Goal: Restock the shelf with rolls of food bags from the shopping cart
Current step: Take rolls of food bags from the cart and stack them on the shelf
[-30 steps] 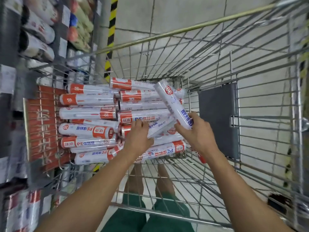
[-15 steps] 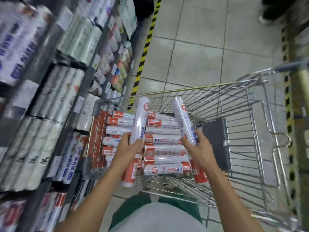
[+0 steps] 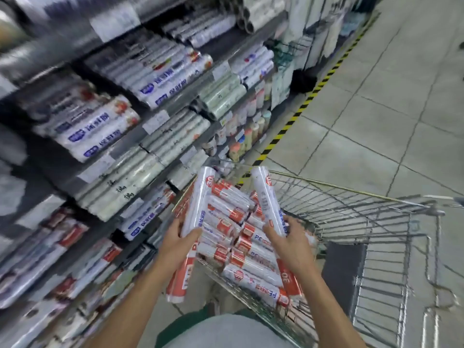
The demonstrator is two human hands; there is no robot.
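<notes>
My left hand [image 3: 178,243] grips a long white-and-red roll of food bags [image 3: 197,204], held nearly upright above the cart's left side. A second such roll [image 3: 266,199] stands upright in my right hand [image 3: 288,243], which grips it near the middle. Below both hands, several more rolls [image 3: 248,262] lie stacked in the wire shopping cart [image 3: 351,212]. The shelf [image 3: 155,121] with rows of packed rolls runs along the left, blurred.
Price tags line the shelf edges. A yellow-and-black floor stripe [image 3: 301,109] runs along the shelf base. Grey tiled floor [image 3: 376,96] lies beyond the cart. A dark flap [image 3: 341,270] sits inside the cart at the right.
Both hands have lifted one roll each out of the cart's pile. The view has swung up and left toward the shelf.
</notes>
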